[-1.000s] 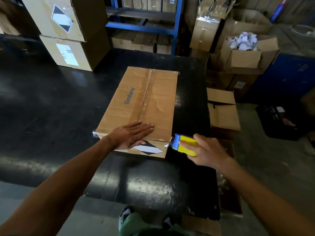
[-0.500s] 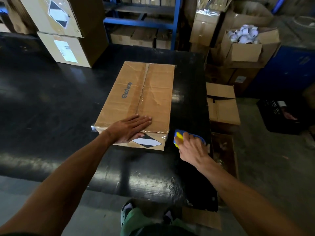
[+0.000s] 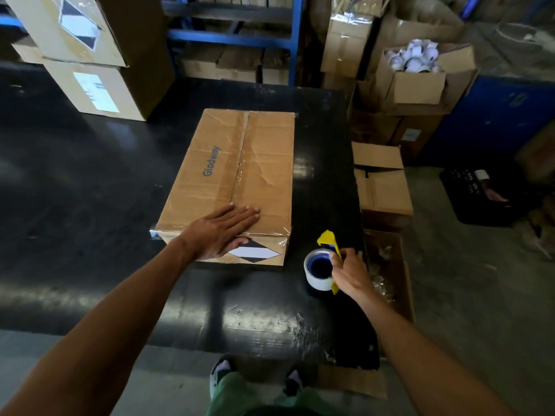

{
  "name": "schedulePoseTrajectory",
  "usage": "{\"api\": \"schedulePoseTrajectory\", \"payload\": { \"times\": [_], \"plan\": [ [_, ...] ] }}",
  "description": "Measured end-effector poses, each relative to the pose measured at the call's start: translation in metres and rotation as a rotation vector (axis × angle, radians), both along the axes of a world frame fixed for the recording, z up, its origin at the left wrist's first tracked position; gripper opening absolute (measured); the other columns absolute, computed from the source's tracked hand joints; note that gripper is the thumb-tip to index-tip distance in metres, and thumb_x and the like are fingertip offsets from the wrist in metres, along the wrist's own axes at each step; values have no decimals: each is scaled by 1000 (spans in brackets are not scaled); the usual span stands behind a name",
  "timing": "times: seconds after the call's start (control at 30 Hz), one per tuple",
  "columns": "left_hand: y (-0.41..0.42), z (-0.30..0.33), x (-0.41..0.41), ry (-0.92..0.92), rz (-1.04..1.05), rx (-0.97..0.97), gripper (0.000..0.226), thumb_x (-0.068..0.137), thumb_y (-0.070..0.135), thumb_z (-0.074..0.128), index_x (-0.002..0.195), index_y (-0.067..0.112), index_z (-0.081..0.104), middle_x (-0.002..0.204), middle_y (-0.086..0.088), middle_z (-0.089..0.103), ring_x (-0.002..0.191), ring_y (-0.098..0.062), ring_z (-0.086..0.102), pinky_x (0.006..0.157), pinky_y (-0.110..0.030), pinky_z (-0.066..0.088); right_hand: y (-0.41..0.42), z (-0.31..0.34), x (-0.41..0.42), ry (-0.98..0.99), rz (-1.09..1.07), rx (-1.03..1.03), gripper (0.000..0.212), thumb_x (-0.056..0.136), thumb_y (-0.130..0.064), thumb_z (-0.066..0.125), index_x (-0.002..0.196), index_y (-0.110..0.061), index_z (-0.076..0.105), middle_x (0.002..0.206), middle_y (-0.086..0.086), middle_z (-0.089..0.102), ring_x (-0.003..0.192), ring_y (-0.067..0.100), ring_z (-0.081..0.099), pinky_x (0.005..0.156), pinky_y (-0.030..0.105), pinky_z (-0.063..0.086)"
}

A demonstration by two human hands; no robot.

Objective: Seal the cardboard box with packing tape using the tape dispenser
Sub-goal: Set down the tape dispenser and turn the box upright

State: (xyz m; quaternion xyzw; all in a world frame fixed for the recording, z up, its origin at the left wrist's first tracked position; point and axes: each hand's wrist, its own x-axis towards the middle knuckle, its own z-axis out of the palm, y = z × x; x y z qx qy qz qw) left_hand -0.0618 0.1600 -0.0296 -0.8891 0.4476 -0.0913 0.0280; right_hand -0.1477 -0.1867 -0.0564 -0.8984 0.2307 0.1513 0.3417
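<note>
One cardboard box (image 3: 237, 175) lies on the black tabletop (image 3: 90, 190) toward its right edge, its centre seam already showing a glossy strip of tape along the top. The left hand (image 3: 220, 232) lies flat, fingers spread, on the near end of the box, thumb over the near face beside one black-and-white diamond label (image 3: 253, 252). The right hand (image 3: 350, 273) is closed around one yellow tape dispenser (image 3: 326, 265), which carries one white roll and sits just off the near right corner of the box, close to the right edge of the tabletop. Clear tape ends appear loose at both near corners of the box. If they are not pressed down, they could lift and weaken the seal. The dispenser is also near enough to the tabletop's edge that a careless set-down might drop it into the open carton (image 3: 387, 271) on the floor. Two stacked boxes (image 3: 90, 55) stand at the far left of the tabletop.
</note>
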Motion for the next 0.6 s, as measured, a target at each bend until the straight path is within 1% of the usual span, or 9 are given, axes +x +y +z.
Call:
{"api": "schedulePoseTrajectory", "payload": {
  "times": [0.07,0.17,0.23,0.33,0.4,0.47,0.53,0.57,0.6],
  "plan": [
    [-2,0,-1,-13,0,-17,61,106,45,31,155,9,28,162,-9,29,149,-22,30,119,-46,31,-5,-13,2,-6,-38,-63,37,101,-38,43,119,-7,54,124,25,56,115,41,54,92,40,42],
    [-2,1,-2,-26,-9,-20,61,105,44,34,155,8,30,161,-9,31,148,-22,31,118,-46,32,-7,-25,2,-28,-51,-113,38,100,-37,46,111,-4,62,115,29,61,108,44,58,87,42,45],
    [-2,2,-1,-25,-7,-6,61,105,44,33,155,8,29,161,-9,30,149,-22,30,119,-46,31,-7,-30,1,-50,-33,-134,39,101,-35,47,110,-3,65,111,30,64,105,45,59,85,43,45],
    [-2,0,0,-7,-11,12,62,106,44,34,156,8,28,162,-9,28,150,-21,27,120,-46,29,-8,-36,-2,-63,-31,-180,40,101,-34,48,108,1,67,122,29,61,107,45,59,85,41,45],
    [-1,-1,1,6,-13,29,62,106,45,34,157,9,25,164,-8,24,151,-21,24,121,-46,26,-7,-39,-1,-40,-45,-178,42,101,-35,48,107,3,65,124,30,60,107,45,58,85,42,46],
    [1,-3,3,14,-12,40,63,107,45,35,157,10,22,164,-8,23,152,-21,22,122,-46,25,-3,-37,0,-7,-85,-175,44,100,-35,49,117,4,59,126,29,58,112,44,57,87,43,46],
    [0,-2,3,20,-12,39,63,107,45,34,158,10,22,164,-7,23,152,-21,21,122,-46,25,7,-31,2,-38,-94,-226,52,99,-36,50,133,2,47,139,26,49,126,41,48,97,45,43],
    [1,-1,2,24,-11,33,63,107,45,34,158,10,22,164,-7,23,152,-21,22,121,-46,25,14,-25,3,-106,-72,-255,54,99,-36,50,139,0,43,144,24,45,132,39,43,102,45,39],
    [1,0,2,33,-15,27,63,107,45,33,158,10,22,164,-7,23,152,-21,22,121,-46,25,24,-17,4,-216,-41,-272,54,99,-35,49,142,-3,42,146,21,44,135,36,40,106,45,36]
  ]
}}
